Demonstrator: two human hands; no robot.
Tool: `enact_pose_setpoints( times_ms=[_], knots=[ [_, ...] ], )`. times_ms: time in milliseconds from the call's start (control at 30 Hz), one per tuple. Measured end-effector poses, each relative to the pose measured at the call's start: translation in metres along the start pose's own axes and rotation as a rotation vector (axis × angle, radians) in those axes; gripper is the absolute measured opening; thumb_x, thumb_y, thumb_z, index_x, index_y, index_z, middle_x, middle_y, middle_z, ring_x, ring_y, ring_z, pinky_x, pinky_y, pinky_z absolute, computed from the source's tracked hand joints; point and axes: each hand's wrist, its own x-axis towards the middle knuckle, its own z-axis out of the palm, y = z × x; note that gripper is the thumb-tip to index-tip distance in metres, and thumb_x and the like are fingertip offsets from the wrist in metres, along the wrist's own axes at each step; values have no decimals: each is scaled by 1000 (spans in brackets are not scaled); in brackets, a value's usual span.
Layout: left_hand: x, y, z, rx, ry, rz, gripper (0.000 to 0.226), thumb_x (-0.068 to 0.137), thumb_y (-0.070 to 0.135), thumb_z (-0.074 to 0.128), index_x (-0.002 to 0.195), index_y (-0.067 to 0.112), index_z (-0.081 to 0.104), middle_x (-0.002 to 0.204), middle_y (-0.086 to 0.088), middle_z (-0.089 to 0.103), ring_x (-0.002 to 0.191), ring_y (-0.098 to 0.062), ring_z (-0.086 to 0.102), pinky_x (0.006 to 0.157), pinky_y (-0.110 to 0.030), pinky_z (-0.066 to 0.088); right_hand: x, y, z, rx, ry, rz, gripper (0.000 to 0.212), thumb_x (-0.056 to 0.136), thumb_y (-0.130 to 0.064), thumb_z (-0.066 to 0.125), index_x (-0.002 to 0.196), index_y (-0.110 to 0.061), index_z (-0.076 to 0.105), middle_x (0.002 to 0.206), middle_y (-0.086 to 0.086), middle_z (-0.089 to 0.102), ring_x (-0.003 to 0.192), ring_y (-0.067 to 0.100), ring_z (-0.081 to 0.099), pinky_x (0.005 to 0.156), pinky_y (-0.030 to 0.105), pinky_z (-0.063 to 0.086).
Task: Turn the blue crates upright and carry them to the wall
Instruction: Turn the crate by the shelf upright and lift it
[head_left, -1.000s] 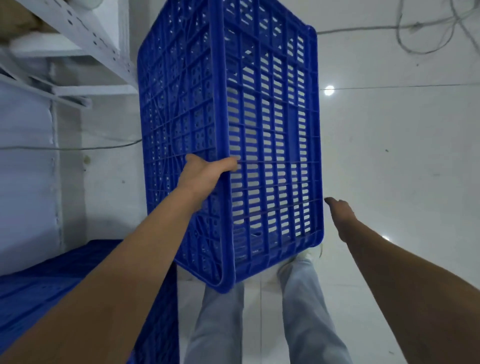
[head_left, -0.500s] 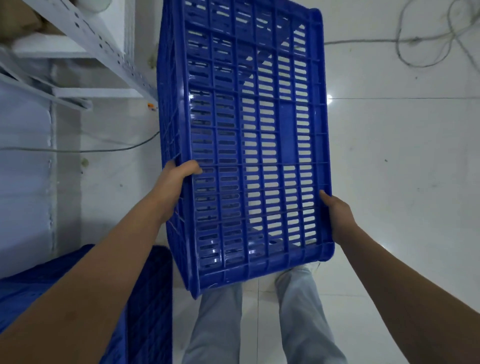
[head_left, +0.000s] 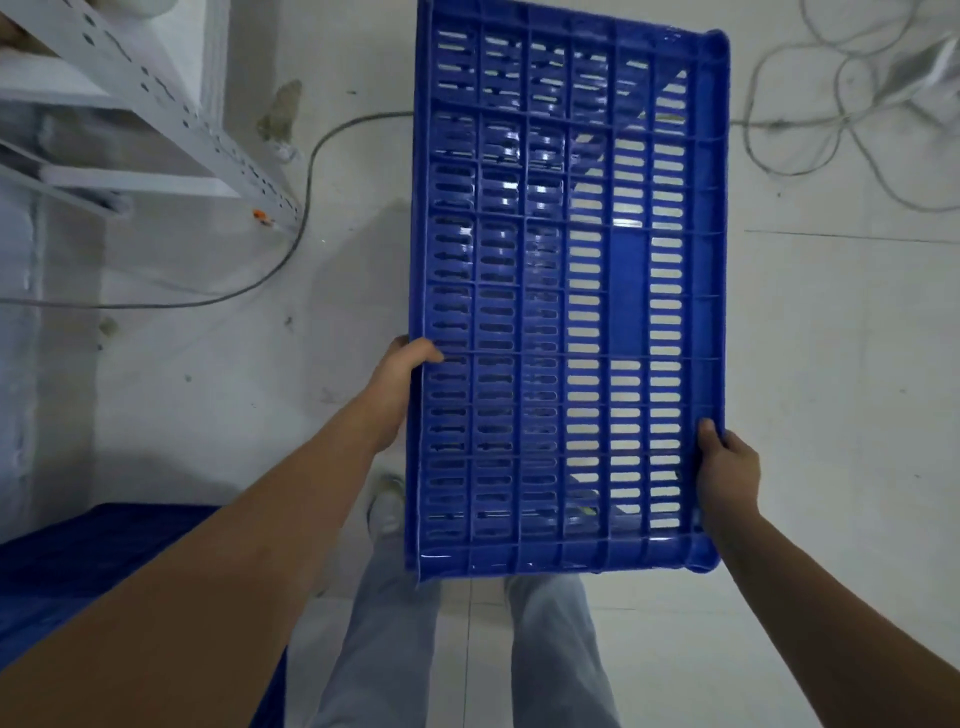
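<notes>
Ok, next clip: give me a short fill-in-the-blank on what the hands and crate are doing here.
1. The crate is held by ____ hands.
2. The left hand grips the crate's ____ edge.
3. The colour of the crate is ____.
4. Through the crate's slots shows the pale ____ below.

Missing words: both; left; blue; floor

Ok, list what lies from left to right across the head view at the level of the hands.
White metal shelving rack → left hand gripping the edge → slotted blue plastic crate → right hand gripping the other edge → bare white tiled floor.
</notes>
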Motion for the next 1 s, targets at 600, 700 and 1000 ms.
enact_pose_setpoints(
  times_ms=[600, 700, 1000],
  knots=[
    [0, -34, 23, 550, 355, 306, 89, 89, 38, 61, 153, 16, 4, 160, -4, 12, 145, -17, 18, 112, -23, 16, 7, -1, -32, 67, -183, 109, 24, 98, -31, 46, 88, -16, 62, 90, 11, 69, 77, 30, 66, 70, 40, 54],
    [-21, -51, 31, 806, 297, 567, 87, 91, 34, 59, 153, 19, 1, 162, 0, 1, 142, -3, 7, 111, -18, 9, 16, -8, -38, 61, -298, 152, 24, 96, -28, 47, 100, -10, 61, 99, 17, 69, 83, 35, 66, 75, 46, 55],
    [-26, -68, 34, 906, 352, 528, 67, 94, -8, 42, 151, 17, 20, 161, 5, 11, 112, 5, 38, 81, -2, 32, 20, -19, -36, 156, -345, 130, 25, 86, -35, 64, 103, -17, 66, 90, 5, 77, 77, 28, 74, 64, 40, 59]
  ],
)
